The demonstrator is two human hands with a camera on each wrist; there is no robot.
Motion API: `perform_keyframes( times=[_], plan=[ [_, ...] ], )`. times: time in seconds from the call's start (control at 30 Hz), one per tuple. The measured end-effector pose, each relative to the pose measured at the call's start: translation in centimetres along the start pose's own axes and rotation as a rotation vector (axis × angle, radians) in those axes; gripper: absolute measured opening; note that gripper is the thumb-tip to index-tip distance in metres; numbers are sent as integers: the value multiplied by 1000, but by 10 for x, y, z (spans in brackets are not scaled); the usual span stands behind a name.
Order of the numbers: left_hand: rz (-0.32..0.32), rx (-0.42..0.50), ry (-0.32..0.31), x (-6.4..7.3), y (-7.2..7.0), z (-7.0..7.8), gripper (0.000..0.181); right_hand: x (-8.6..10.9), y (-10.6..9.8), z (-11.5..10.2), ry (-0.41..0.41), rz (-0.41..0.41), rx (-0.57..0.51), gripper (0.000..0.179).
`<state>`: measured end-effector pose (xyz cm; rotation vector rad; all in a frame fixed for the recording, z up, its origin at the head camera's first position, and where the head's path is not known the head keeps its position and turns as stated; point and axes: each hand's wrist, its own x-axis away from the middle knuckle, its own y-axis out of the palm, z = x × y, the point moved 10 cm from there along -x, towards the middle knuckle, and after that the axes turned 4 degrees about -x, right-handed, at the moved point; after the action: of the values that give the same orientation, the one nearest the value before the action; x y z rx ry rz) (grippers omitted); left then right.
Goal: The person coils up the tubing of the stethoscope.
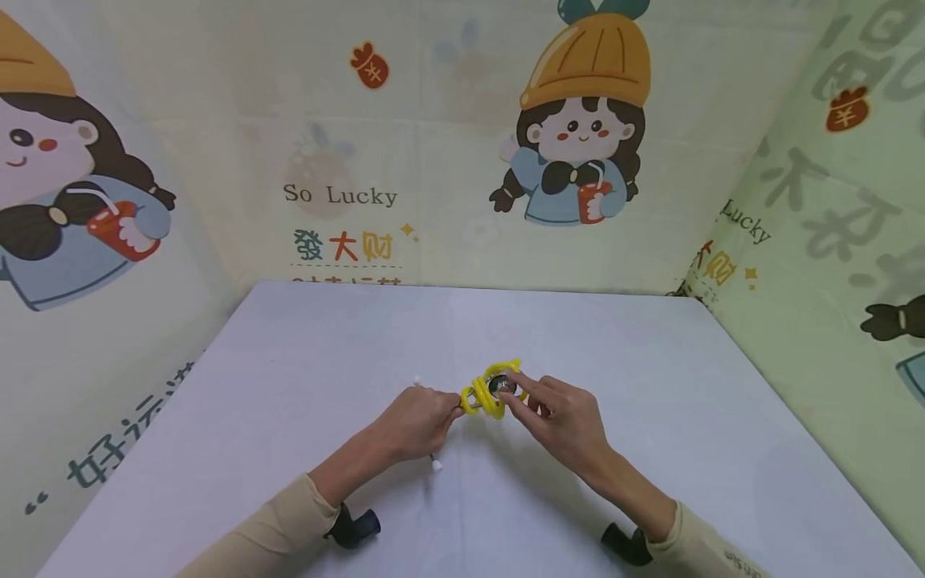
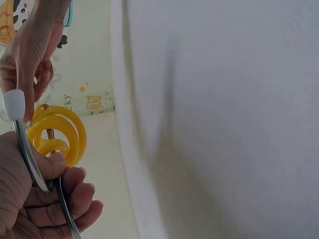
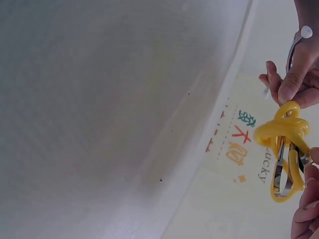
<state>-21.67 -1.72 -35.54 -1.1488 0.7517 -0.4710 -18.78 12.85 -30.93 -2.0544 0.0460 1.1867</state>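
Observation:
A stethoscope with yellow tubing (image 1: 488, 396) is held above the table, its tubing wound in several loops. Its round metal chest piece (image 1: 502, 386) sits against the loops. My left hand (image 1: 415, 421) grips the metal ear tubes (image 2: 29, 154) where they meet the yellow part. White ear tips (image 1: 437, 465) stick out on either side of that hand. From the right, my right hand (image 1: 567, 417) pinches the chest piece between thumb and fingertips. In the right wrist view, the yellow loops (image 3: 284, 130) lie between both hands.
A white-covered table (image 1: 325, 337) lies beneath the hands. Behind it and at both sides hang cloth walls (image 1: 448, 160) printed with cartoon figures and lettering. Black wrist mounts (image 1: 354, 527) project below both forearms.

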Motion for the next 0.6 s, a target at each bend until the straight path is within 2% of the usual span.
perform_keyframes(
  times=[0.2, 0.3, 0.4, 0.47, 0.53, 0.6],
  plan=[
    [-5, -8, 4, 0, 2, -1, 11, 1, 0, 0, -30, 1, 12, 33],
    [12, -7, 27, 0, 1, 0, 10, 0, -1, 3, 9, 7, 9, 30],
    [19, -5, 46, 0, 0, 2, 9, 0, -1, 10, 95, -3, -23, 28],
    [22, -7, 56, 0, 0, 2, 8, 0, 1, 18, 183, -22, -53, 30],
    [25, -8, 62, 0, -1, 2, 8, 2, 3, 28, 298, -49, -93, 38],
    [22, -3, 66, 0, 0, 3, 8, 6, 6, 42, 446, -92, -133, 43]
  ],
)
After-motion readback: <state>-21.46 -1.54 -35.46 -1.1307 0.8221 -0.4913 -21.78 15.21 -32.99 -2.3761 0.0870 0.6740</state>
